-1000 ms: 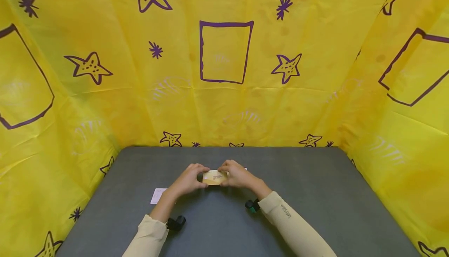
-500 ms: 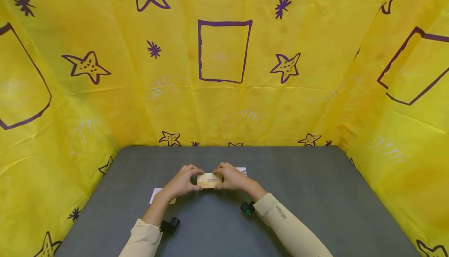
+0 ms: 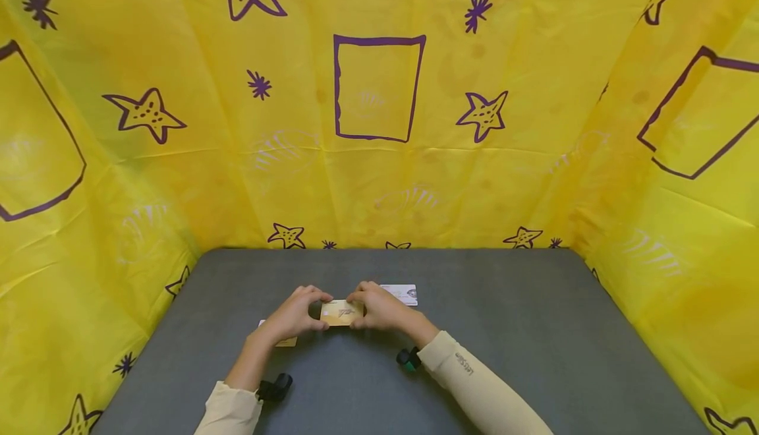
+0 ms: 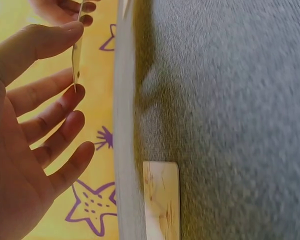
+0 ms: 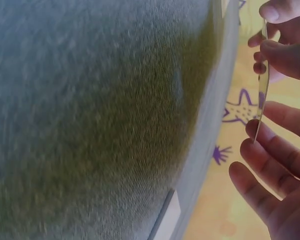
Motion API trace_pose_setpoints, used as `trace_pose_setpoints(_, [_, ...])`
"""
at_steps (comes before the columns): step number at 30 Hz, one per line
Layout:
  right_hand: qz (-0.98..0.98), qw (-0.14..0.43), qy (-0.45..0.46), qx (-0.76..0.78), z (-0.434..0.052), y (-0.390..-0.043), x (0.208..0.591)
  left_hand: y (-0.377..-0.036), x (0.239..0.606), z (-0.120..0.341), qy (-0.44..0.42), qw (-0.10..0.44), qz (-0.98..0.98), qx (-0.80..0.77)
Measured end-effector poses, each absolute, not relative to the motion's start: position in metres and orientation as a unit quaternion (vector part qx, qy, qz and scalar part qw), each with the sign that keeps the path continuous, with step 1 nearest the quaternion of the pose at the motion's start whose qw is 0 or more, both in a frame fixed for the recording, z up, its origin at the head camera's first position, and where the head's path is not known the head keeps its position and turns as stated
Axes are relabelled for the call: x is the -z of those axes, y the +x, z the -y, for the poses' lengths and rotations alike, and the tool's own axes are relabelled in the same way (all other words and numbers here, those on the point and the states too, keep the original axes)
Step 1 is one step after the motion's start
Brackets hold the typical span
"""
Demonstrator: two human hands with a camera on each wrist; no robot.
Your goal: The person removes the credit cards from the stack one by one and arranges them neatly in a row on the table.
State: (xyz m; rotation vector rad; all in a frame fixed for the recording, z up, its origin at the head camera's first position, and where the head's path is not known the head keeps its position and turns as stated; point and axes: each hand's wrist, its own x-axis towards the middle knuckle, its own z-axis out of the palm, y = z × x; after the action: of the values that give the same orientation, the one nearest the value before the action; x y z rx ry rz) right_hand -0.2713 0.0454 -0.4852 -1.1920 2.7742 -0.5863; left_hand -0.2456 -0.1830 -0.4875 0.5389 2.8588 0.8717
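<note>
You hold the gold card (image 3: pixel 340 312) just above the gray surface (image 3: pixel 534 343), its long side running left to right and its face up toward you. Your left hand (image 3: pixel 293 316) and right hand (image 3: pixel 379 308) each pinch 1 short end. Keep both pinches light and even so it stays flat. A white card (image 3: pixel 403 293) lies just behind.

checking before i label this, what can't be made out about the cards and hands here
- Gold card: its print is too small in the head view, and both wrist views show it only edge-on.
- Card by the left hand: mostly hidden under that hand and wrist in the head view.
- White card: its text is too small, and the right hand covers its near corner.
</note>
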Motion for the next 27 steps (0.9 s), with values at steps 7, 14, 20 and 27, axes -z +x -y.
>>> trace_pose_setpoints(7, [-0.904,0.046,-0.384,0.183,-0.038,-0.268,0.490,-0.241,0.489,0.189,0.170,0.062,-0.942,-0.283])
trace_pose_setpoints(14, [-0.904,0.049,-0.385,0.178,-0.030,-0.265,0.492,-0.237,0.492,0.196,0.170,0.064,-0.944,-0.276])
trace_pose_setpoints(20, [-0.903,0.059,-0.389,0.172,-0.022,-0.262,0.493,-0.234,0.496,0.204,0.191,0.060,-0.943,-0.266])
trace_pose_setpoints(27, [-0.903,0.050,-0.395,0.160,-0.015,-0.260,0.496,-0.234,0.500,0.210,0.189,0.063,-0.944,-0.265])
